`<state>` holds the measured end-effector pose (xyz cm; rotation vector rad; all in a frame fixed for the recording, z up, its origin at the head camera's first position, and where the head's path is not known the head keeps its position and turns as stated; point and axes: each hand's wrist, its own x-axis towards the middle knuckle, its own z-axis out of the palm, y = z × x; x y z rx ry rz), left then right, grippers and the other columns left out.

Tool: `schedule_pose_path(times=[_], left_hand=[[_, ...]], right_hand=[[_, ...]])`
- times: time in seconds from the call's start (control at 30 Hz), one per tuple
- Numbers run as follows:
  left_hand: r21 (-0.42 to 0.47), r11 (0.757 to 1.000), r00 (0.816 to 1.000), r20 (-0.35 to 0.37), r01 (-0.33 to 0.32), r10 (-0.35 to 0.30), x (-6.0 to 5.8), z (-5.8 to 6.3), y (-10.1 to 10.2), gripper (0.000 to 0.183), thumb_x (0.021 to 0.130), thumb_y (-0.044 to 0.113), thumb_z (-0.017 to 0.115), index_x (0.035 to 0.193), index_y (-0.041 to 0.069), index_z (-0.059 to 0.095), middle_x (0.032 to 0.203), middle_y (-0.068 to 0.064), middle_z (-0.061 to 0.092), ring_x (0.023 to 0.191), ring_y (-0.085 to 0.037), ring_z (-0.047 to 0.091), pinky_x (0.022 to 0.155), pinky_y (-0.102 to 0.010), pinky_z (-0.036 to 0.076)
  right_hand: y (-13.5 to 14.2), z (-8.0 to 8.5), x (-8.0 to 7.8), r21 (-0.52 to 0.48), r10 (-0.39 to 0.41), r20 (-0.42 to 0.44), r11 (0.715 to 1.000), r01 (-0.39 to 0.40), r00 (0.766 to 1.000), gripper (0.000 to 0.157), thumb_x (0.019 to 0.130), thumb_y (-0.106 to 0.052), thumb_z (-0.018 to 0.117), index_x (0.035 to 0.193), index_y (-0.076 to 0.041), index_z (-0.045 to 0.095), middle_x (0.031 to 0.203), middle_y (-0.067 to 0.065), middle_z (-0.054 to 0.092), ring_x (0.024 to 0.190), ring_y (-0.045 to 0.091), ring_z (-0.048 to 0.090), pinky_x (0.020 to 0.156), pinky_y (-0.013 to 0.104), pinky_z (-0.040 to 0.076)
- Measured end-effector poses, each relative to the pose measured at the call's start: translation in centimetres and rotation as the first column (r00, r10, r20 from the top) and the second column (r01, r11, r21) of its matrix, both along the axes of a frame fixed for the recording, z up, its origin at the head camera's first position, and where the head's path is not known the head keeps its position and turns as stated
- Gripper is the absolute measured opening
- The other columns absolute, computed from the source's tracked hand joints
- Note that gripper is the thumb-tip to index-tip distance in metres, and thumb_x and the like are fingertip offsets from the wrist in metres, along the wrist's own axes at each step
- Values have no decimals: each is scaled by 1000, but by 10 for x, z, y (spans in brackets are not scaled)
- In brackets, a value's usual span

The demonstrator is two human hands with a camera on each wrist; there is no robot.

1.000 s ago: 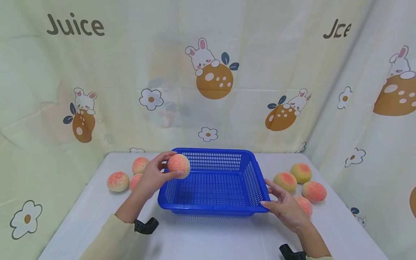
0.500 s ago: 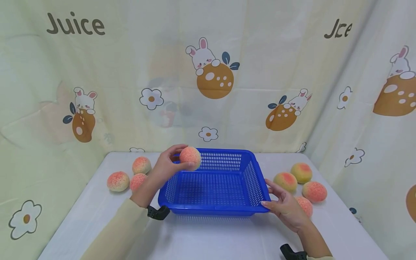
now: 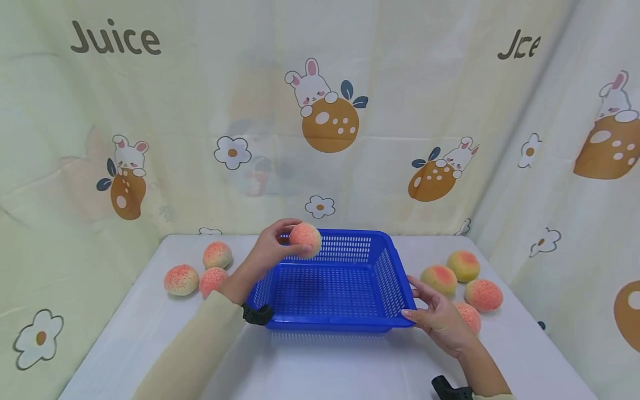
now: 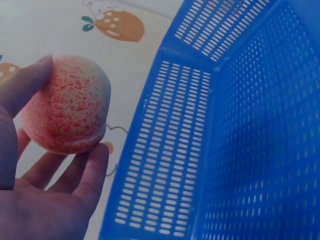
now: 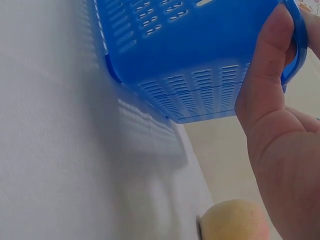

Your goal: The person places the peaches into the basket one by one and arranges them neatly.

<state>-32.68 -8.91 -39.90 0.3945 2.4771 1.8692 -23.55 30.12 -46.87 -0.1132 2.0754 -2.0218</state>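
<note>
A pink-speckled, pale peach (image 3: 306,240) is held between the thumb and fingers of my left hand (image 3: 270,248). It appears in front of the back left part of a blue plastic basket (image 3: 327,324), which has slotted walls and nothing inside. In the left wrist view, the thumb lies on one side of the peach (image 4: 72,105) and the fingers on the other, with the basket wall to the right. My right hand (image 3: 440,321) grips the basket's right rim near the front corner. The right wrist view has its thumb over that rim.
On the white-covered table (image 3: 320,366), three peaches (image 3: 181,279) lie to the left. Several more, pink ones (image 3: 484,295) and yellow-green ones (image 3: 464,265), sit to the right, one partly behind my right hand. A printed curtain (image 3: 200,100) hangs behind the table.
My left hand has carried the peach to the right and slightly up, further across the basket. My right hand and the basket stay where they were.
</note>
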Motion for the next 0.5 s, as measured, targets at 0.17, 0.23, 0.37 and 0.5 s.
schedule_pose_path(times=[0.17, 0.23, 0.37, 0.5], left_hand=[[-3, 1000, 1000, 9, -4, 4, -5, 0, 6, 69, 82, 28, 88, 143, 27, 57, 144, -5, 59, 125, -29, 62, 101, -47, 57], [2, 1000, 1000, 16, -4, 4, -7, 0, 9, 69, 82, 29, 88, 143, 27, 57, 144, -4, 59, 126, -29, 62, 102, -48, 56], [22, 1000, 999, 31, 7, -8, -11, 0, 14, 69, 82, 28, 88, 143, 26, 57, 144, -4, 59, 127, -30, 62, 103, -49, 55], [47, 999, 999, 41, 16, -18, -14, -3, 20, 65, 82, 27, 88, 140, 29, 58, 144, -4, 59, 127, -30, 62, 104, -50, 54]], right_hand=[[0, 0, 0, 7, -3, 1, 1000, 3, 1000, 86, 93, -3, 73, 163, -15, 24, 129, 11, 47, 107, 24, 71, 92, 36, 61], [1, 0, 0, 4, -5, 5, 1000, 5, 1000, 86, 93, -3, 73, 163, -15, 25, 129, 11, 47, 107, 24, 71, 92, 36, 61], [0, 1, 0, 1, -4, 9, 1000, 4, 1000, 86, 93, -4, 73, 163, -16, 24, 130, 11, 47, 107, 24, 71, 93, 36, 61], [1, 1, 0, -3, 4, 4, 1000, -4, 1000, 86, 94, -3, 72, 163, -15, 23, 129, 11, 47, 107, 24, 71, 92, 36, 61]])
